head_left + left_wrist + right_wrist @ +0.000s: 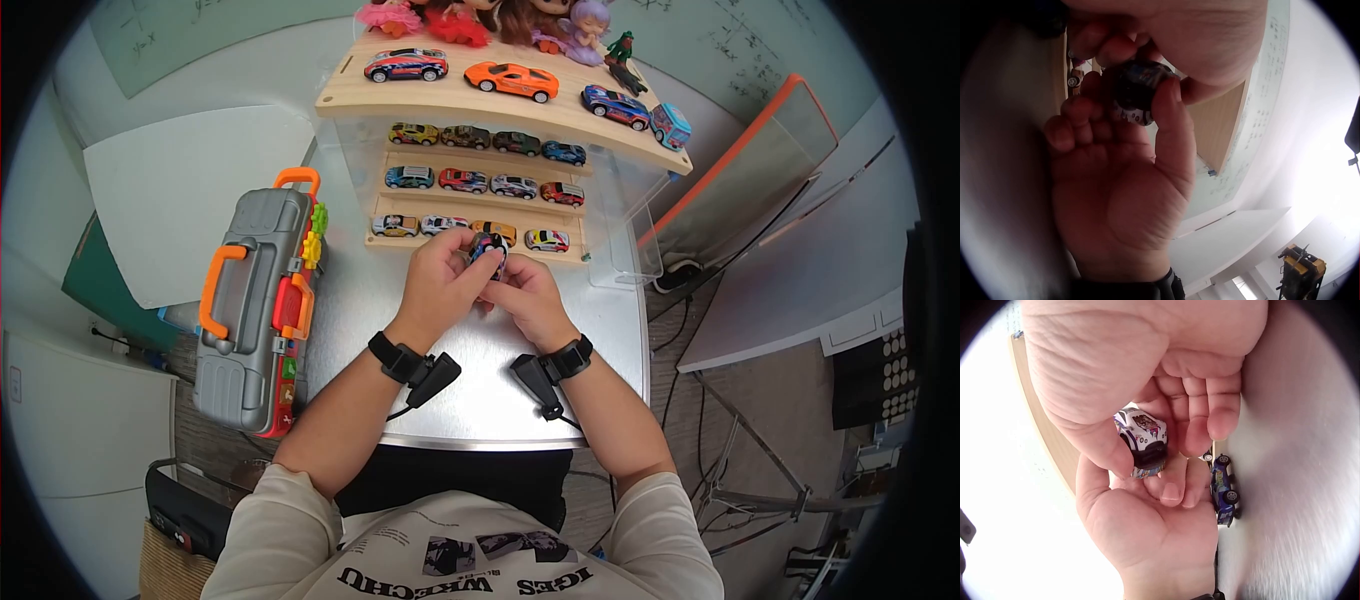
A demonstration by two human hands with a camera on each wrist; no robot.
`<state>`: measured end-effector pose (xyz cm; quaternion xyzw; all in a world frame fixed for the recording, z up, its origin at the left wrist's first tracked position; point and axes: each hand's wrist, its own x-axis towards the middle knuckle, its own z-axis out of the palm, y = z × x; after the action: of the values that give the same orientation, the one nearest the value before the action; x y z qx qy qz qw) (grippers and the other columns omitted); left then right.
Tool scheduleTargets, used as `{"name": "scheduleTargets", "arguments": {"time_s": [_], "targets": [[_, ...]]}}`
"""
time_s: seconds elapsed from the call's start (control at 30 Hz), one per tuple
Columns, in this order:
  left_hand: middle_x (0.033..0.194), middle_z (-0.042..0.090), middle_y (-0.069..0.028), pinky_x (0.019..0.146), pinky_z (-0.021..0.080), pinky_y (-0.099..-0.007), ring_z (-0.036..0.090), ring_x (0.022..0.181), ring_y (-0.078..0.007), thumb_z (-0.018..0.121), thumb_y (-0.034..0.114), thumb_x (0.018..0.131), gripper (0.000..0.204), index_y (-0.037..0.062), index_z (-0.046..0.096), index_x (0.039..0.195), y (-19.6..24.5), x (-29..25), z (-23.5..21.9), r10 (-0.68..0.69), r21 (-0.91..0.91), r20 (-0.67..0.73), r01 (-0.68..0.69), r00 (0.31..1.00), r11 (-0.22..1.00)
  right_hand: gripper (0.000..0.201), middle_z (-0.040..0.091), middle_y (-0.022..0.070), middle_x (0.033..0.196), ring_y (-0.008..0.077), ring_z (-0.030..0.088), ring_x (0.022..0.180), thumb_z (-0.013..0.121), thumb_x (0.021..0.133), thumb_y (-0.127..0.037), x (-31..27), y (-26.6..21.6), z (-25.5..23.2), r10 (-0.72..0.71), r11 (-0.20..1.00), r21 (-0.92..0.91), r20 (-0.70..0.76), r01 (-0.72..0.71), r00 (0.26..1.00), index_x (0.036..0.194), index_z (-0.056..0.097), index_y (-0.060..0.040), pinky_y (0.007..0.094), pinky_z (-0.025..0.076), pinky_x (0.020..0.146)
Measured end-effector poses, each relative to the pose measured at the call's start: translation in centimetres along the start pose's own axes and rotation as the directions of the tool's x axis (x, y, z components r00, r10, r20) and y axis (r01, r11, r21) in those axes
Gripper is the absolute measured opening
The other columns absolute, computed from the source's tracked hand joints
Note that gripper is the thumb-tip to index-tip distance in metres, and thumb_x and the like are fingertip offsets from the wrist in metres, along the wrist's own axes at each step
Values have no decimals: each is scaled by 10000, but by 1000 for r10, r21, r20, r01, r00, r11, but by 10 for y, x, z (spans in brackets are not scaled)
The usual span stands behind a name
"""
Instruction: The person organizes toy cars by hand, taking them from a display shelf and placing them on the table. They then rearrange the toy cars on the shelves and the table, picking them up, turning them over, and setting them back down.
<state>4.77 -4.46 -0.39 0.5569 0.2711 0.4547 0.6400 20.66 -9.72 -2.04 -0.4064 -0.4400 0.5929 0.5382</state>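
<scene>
Both hands meet in front of the shelf around a small toy car (488,250), white and purple at one end in the right wrist view (1144,434). My left hand (437,275) pinches it, the thumb lying on its body, as the left wrist view also shows (1169,103). Fingers of my right hand (530,300) curl against the car's other side; the hands partly cover it. Beside the hands, in the right wrist view, a blue toy car (1224,490) stands on the metallic surface.
A wooden tiered shelf (480,206) holds rows of toy cars; its top board (440,103) bears more cars and dolls (460,22). A grey and orange toy case (250,330) stands on the left. At the right is an orange-edged panel (740,160).
</scene>
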Motion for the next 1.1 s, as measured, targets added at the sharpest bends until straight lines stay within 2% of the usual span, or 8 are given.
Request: {"name": "scheduleTargets", "arguments": {"time_s": [0.17, 0.23, 0.33, 0.47, 0.53, 0.63, 1.07, 1.1], "targets": [[803, 683, -30, 542, 503, -222, 640, 667, -54, 708, 100, 974, 197, -35, 617, 1084, 1, 0, 3, -6, 95, 23, 3, 1000, 996, 170, 724, 46, 929, 111, 659, 767, 726, 937, -58, 0, 1, -1, 8, 1000, -19, 2, -8, 1000, 1095, 694, -4, 248, 526, 684], [768, 691, -77, 458, 483, -275, 641, 568, -109, 718, 137, 953, 209, -50, 635, 994, -3, 2, 2, 75, 198, 2, -74, 997, 977, 169, 724, 47, 925, 112, 662, 763, 728, 937, -62, 1, 2, -2, 2, 1000, -29, 6, -1, 1000, 1091, 694, -2, 250, 529, 681], [763, 694, -90, 470, 482, -279, 639, 557, -115, 727, 166, 944, 235, -50, 644, 984, -6, 3, 0, 117, 268, -3, -112, 993, 957, 163, 722, 47, 914, 110, 660, 752, 731, 938, -70, 1, 2, -1, -1, 999, -35, 7, 1, 1000, 1082, 694, -1, 252, 531, 674], [771, 702, -93, 488, 490, -283, 639, 559, -118, 727, 179, 938, 233, -41, 656, 973, -5, 3, 0, 102, 294, -7, -95, 995, 951, 159, 716, 40, 894, 106, 661, 748, 736, 941, -83, 2, 2, -1, 12, 999, -43, -1, -12, 1000, 1072, 694, -2, 247, 536, 674], [785, 654, 8, 536, 455, -203, 576, 643, -17, 722, 117, 961, 187, -29, 646, 1050, -6, 3, 0, 97, 333, 6, -94, 995, 938, 159, 714, 37, 888, 104, 660, 744, 737, 942, -88, 2, 3, -2, 15, 999, -47, -3, -15, 1000, 1070, 695, -3, 245, 537, 673], [784, 649, 14, 534, 446, -202, 561, 639, -12, 726, 121, 959, 188, -28, 650, 1042, -4, 2, 0, 97, 344, 5, -93, 995, 934, 164, 712, 33, 884, 102, 659, 742, 739, 943, -93, 3, 4, -2, 14, 998, -66, -6, -15, 1000, 1073, 695, -4, 244, 539, 671], [823, 664, -5, 556, 479, -210, 595, 672, -28, 713, 107, 965, 176, -36, 639, 1036, -11, 5, -3, 113, 347, 27, -115, 993, 931, 178, 712, 38, 888, 105, 660, 744, 742, 939, -95, 3, 5, -3, 16, 998, -53, -2, -16, 1000, 1081, 694, 3, 248, 542, 669], [786, 677, -50, 534, 483, -255, 609, 619, -80, 721, 150, 946, 201, -34, 651, 987, -12, 5, -3, 138, 355, 9, -132, 990, 925, 178, 712, 39, 887, 105, 662, 745, 741, 939, -95, 3, 5, -3, 15, 999, -49, -3, -15, 1000, 1080, 695, 3, 248, 543, 668]]}}
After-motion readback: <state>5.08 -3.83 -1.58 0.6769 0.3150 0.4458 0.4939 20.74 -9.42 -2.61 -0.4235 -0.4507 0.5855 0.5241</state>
